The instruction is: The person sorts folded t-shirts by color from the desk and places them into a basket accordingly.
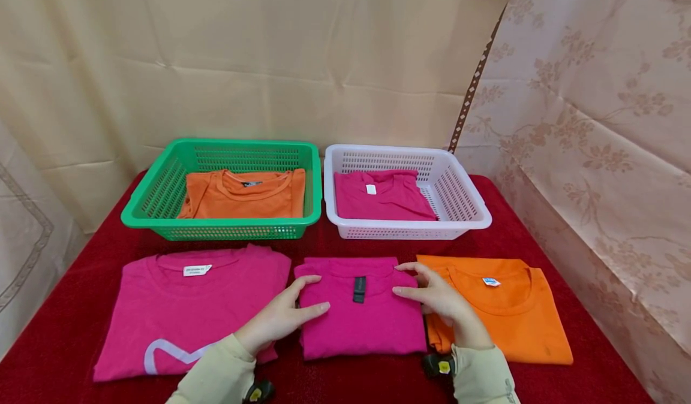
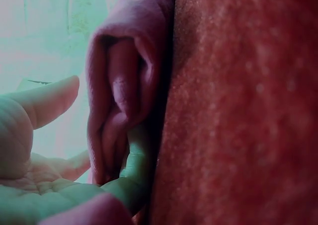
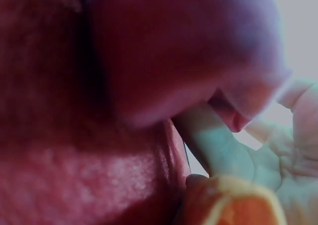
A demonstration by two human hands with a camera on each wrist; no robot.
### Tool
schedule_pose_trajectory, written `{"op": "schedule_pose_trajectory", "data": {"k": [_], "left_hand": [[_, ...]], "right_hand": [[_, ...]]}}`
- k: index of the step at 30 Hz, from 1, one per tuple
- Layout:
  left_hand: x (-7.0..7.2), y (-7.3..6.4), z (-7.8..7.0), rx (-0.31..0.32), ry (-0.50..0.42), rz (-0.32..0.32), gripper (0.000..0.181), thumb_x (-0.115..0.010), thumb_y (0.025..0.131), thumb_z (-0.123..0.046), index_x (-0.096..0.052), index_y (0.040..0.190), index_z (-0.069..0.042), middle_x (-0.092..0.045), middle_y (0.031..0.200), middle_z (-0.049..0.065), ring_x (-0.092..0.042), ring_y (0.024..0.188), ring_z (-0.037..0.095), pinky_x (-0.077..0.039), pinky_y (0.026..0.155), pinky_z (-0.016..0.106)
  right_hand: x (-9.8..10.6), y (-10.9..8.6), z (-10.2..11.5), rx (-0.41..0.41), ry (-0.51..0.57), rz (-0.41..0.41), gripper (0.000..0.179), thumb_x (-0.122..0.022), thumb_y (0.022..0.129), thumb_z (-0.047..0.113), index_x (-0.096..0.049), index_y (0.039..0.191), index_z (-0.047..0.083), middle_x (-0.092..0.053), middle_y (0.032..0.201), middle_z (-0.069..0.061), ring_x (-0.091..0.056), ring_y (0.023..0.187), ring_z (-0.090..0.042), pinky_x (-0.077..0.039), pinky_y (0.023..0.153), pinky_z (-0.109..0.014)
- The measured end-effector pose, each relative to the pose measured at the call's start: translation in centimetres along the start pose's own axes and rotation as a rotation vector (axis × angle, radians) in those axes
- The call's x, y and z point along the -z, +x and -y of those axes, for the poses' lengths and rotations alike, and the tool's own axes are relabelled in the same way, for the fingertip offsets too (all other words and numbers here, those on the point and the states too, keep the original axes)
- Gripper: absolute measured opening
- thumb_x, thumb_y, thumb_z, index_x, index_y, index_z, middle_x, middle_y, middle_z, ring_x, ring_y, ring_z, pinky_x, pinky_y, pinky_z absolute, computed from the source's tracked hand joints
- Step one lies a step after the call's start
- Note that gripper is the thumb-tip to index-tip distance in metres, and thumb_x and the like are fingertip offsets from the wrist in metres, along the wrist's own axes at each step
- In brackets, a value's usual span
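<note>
Both wrist views show fingers tucked beneath the folded magenta cotton T-shirt [image 1: 363,308], hidden from the head view. The left hand [image 1: 281,320] and right hand [image 1: 445,302] grasp its side edges on the red velvet tabletop [image 1: 54,344]. Behind stand a green plastic basket [image 1: 162,182] and a white plastic basket [image 1: 464,194].

No label is showing readable text: the white neck tag [image 1: 197,270] on the big pink shirt [image 1: 178,308] is carrying print too small to read, and the dark tag [image 1: 358,289], the blue tag [image 1: 490,282] and the basket shirts' tags [image 1: 370,189] are staying illegible
</note>
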State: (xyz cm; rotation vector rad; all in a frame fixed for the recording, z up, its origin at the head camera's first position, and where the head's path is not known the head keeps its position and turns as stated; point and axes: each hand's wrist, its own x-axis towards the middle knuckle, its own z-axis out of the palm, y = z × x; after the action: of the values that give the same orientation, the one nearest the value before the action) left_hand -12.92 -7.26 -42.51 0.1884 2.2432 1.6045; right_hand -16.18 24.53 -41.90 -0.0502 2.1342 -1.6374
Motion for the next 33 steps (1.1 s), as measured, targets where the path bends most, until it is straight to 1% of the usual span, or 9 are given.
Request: {"op": "schedule_pose_trajectory", "data": {"k": [2, 5, 9, 13, 17, 22, 25, 30, 33], "left_hand": [[0.05, -0.01, 0.06, -0.007, 0.003, 0.018, 0.064, -0.071, 0.092, -0.031, -0.044, 0.145, -0.008, -0.058, 0.131, 0.015, -0.057, 0.115, 0.023, -0.045, 0.097, 0.036], [0.17, -0.05, 0.14, -0.025, -0.007, 0.052, 0.066, -0.072, 0.091, -0.027, -0.042, 0.145, -0.005, -0.060, 0.129, 0.015, -0.059, 0.112, 0.023, -0.046, 0.094, 0.034], [0.33, -0.04, 0.19, -0.047, -0.019, 0.100, 0.069, -0.075, 0.088, -0.019, -0.042, 0.145, -0.003, -0.061, 0.125, 0.015, -0.061, 0.108, 0.021, -0.048, 0.091, 0.031], [0.36, -0.02, 0.21, -0.060, -0.003, 0.114, 0.070, -0.076, 0.086, -0.014, -0.043, 0.145, -0.002, -0.061, 0.125, 0.015, -0.061, 0.110, 0.023, -0.048, 0.092, 0.031], [0.26, -0.07, 0.19, -0.073, 0.037, 0.097, 0.070, -0.078, 0.084, -0.013, -0.045, 0.145, -0.002, -0.061, 0.126, 0.016, -0.059, 0.112, 0.025, -0.046, 0.096, 0.035], [0.12, -0.21, 0.06, -0.086, 0.059, 0.074, 0.069, -0.078, 0.083, -0.013, -0.047, 0.144, -0.001, -0.059, 0.130, 0.017, -0.058, 0.116, 0.029, -0.044, 0.100, 0.039], [0.04, -0.28, -0.06, -0.091, 0.076, 0.051, 0.068, -0.079, 0.083, -0.013, -0.049, 0.143, -0.002, -0.057, 0.134, 0.018, -0.056, 0.120, 0.031, -0.043, 0.102, 0.042], [-0.16, -0.34, -0.36, -0.103, 0.124, -0.003, 0.067, -0.081, 0.081, -0.014, -0.052, 0.141, -0.003, -0.055, 0.137, 0.018, -0.051, 0.126, 0.034, -0.040, 0.107, 0.048], [-0.25, -0.50, -0.73, -0.108, 0.149, -0.041, 0.067, -0.082, 0.080, -0.014, -0.054, 0.140, -0.005, -0.055, 0.137, 0.018, -0.050, 0.128, 0.034, -0.038, 0.108, 0.050]], "right_hand": [[0.09, -0.05, -0.06, 0.015, 0.011, 0.043, 0.056, -0.071, 0.092, 0.018, -0.044, 0.139, 0.002, -0.062, 0.111, -0.014, -0.070, 0.084, -0.020, -0.061, 0.073, -0.043], [0.15, -0.10, -0.15, 0.026, 0.024, 0.090, 0.053, -0.071, 0.091, 0.015, -0.047, 0.135, 0.001, -0.064, 0.108, -0.011, -0.071, 0.084, -0.022, -0.061, 0.072, -0.044], [0.11, -0.09, -0.30, 0.017, 0.035, 0.125, 0.052, -0.073, 0.089, 0.013, -0.049, 0.134, 0.002, -0.064, 0.107, -0.008, -0.071, 0.082, -0.020, -0.061, 0.071, -0.041], [0.08, -0.07, -0.45, 0.024, 0.043, 0.160, 0.053, -0.074, 0.088, 0.010, -0.050, 0.135, 0.003, -0.065, 0.105, -0.006, -0.071, 0.081, -0.021, -0.060, 0.071, -0.039], [0.11, -0.11, -0.47, 0.040, 0.050, 0.204, 0.056, -0.073, 0.087, 0.008, -0.048, 0.137, 0.003, -0.066, 0.105, -0.006, -0.072, 0.082, -0.023, -0.060, 0.071, -0.039], [0.21, -0.14, -0.45, 0.062, 0.002, 0.234, 0.058, -0.073, 0.087, 0.006, -0.048, 0.139, 0.004, -0.066, 0.102, -0.008, -0.070, 0.079, -0.021, -0.060, 0.068, -0.034], [0.19, -0.21, -0.39, 0.092, -0.054, 0.220, 0.056, -0.073, 0.087, 0.006, -0.050, 0.138, 0.005, -0.063, 0.108, -0.011, -0.067, 0.083, -0.021, -0.058, 0.071, -0.032], [0.20, -0.38, -0.10, 0.164, -0.151, 0.158, 0.052, -0.074, 0.086, 0.007, -0.055, 0.134, 0.007, -0.054, 0.127, -0.018, -0.056, 0.105, -0.024, -0.051, 0.086, -0.029], [0.25, -0.60, 0.32, 0.185, -0.175, 0.132, 0.051, -0.074, 0.086, 0.009, -0.055, 0.134, 0.008, -0.053, 0.130, -0.020, -0.053, 0.110, -0.025, -0.049, 0.089, -0.030]]}}
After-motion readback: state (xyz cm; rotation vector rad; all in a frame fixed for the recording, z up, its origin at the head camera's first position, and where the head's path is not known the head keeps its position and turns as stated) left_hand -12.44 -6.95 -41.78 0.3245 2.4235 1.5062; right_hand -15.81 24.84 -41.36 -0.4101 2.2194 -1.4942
